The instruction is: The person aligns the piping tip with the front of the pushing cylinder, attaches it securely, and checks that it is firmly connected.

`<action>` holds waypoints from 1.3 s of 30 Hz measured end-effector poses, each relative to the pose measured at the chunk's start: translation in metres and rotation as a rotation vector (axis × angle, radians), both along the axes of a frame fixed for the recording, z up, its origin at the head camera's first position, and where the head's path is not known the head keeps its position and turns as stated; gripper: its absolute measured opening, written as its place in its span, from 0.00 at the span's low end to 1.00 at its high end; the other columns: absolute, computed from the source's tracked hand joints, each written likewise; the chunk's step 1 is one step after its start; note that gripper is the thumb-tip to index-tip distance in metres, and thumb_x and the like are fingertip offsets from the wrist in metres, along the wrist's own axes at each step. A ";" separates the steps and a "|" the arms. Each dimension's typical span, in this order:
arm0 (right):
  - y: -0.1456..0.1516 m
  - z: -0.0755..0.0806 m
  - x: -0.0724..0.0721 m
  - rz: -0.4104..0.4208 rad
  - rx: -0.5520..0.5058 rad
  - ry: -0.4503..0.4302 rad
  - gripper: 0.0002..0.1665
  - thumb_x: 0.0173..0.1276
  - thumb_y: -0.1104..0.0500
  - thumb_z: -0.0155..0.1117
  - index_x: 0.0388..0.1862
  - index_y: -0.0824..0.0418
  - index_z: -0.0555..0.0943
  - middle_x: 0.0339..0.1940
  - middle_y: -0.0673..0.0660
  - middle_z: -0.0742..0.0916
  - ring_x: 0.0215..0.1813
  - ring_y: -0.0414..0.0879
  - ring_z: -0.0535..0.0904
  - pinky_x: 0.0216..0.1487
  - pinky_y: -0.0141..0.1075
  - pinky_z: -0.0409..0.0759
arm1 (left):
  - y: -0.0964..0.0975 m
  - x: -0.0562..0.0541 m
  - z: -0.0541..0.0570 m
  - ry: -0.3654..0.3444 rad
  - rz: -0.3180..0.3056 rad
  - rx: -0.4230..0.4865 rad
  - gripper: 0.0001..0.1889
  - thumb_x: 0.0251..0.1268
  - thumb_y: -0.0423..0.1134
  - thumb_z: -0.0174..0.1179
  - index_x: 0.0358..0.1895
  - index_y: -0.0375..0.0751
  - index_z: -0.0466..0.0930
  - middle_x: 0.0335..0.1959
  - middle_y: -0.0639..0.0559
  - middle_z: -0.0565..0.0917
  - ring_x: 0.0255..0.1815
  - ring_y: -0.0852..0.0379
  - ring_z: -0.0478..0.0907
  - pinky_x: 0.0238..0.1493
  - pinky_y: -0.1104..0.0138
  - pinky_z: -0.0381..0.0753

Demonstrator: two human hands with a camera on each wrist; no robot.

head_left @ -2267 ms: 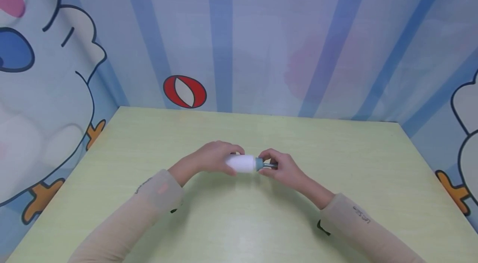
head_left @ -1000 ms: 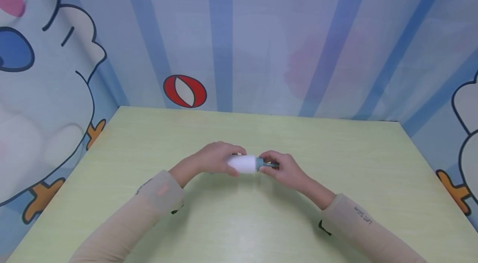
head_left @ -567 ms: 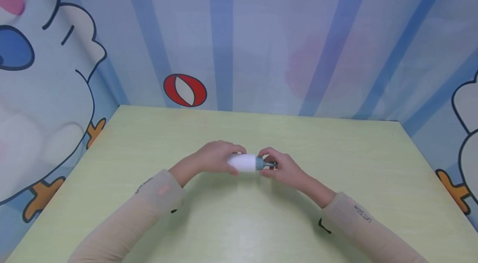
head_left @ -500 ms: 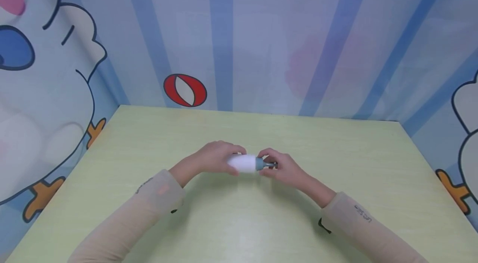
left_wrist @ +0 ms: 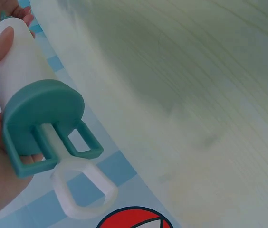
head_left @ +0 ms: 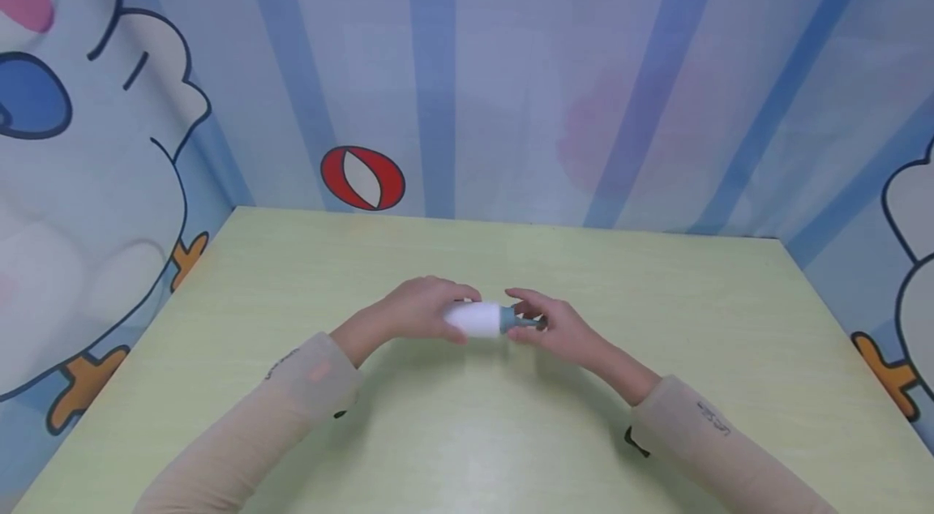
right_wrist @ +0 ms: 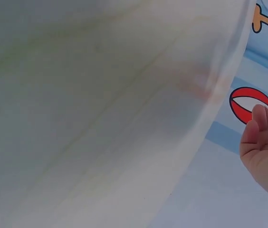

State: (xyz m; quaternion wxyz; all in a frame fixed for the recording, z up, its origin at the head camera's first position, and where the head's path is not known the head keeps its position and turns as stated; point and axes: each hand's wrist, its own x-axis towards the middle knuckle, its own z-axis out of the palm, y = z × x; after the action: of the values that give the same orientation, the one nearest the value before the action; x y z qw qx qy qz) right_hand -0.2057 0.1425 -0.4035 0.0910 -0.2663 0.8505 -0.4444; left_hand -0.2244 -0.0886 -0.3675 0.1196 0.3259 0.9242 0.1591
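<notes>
Blue striped backdrop rises behind a pale yellow-green surface, with a red-and-white ball print at eleven o'clock from a white-and-teal plunger syringe. Held above the surface between the hands, the syringe points its teal collar and thin nozzle toward three o'clock. At nine o'clock the left hand wraps thumb and fingers round the white barrel; past it, the left wrist view shows a teal end cap and white plunger ring. At three o'clock the right hand has its fingers loosely parted about the nozzle; whether they touch it cannot be told.
</notes>
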 end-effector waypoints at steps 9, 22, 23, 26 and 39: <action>-0.004 -0.001 0.002 -0.031 -0.055 0.106 0.17 0.53 0.66 0.64 0.42 0.64 0.73 0.37 0.56 0.80 0.36 0.47 0.73 0.38 0.36 0.74 | 0.001 0.000 -0.002 -0.008 0.008 0.017 0.26 0.45 0.49 0.66 0.52 0.54 0.73 0.46 0.58 0.78 0.43 0.59 0.72 0.45 0.62 0.71; -0.002 0.002 0.001 -0.050 0.020 0.056 0.20 0.63 0.55 0.55 0.51 0.64 0.75 0.45 0.60 0.82 0.41 0.46 0.78 0.36 0.31 0.75 | 0.000 0.003 0.000 0.057 0.001 -0.017 0.26 0.46 0.51 0.65 0.52 0.55 0.72 0.46 0.57 0.79 0.42 0.59 0.73 0.43 0.62 0.72; -0.002 0.001 0.000 -0.052 0.018 0.045 0.21 0.64 0.54 0.54 0.53 0.64 0.74 0.45 0.60 0.82 0.41 0.47 0.79 0.36 0.31 0.76 | 0.000 0.003 0.000 0.059 0.002 -0.018 0.26 0.46 0.51 0.65 0.52 0.55 0.72 0.46 0.57 0.79 0.42 0.59 0.73 0.43 0.62 0.72; -0.001 0.001 0.000 -0.050 -0.007 0.042 0.24 0.62 0.55 0.56 0.56 0.63 0.70 0.46 0.61 0.82 0.44 0.50 0.79 0.38 0.33 0.76 | 0.000 0.002 -0.001 0.060 0.010 -0.019 0.26 0.46 0.51 0.65 0.53 0.55 0.72 0.47 0.57 0.78 0.42 0.59 0.73 0.43 0.62 0.72; -0.004 0.003 0.000 -0.044 0.006 0.107 0.15 0.56 0.61 0.63 0.43 0.63 0.76 0.35 0.55 0.81 0.38 0.44 0.73 0.37 0.34 0.72 | 0.001 0.003 -0.001 0.091 -0.006 -0.009 0.26 0.45 0.51 0.65 0.53 0.54 0.72 0.45 0.56 0.79 0.41 0.59 0.73 0.42 0.63 0.72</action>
State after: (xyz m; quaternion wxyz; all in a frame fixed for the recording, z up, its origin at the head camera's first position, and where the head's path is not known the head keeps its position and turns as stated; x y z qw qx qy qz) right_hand -0.2052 0.1389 -0.4005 0.0362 -0.2706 0.8612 -0.4287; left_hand -0.2213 -0.0881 -0.3684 0.0795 0.3349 0.9284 0.1398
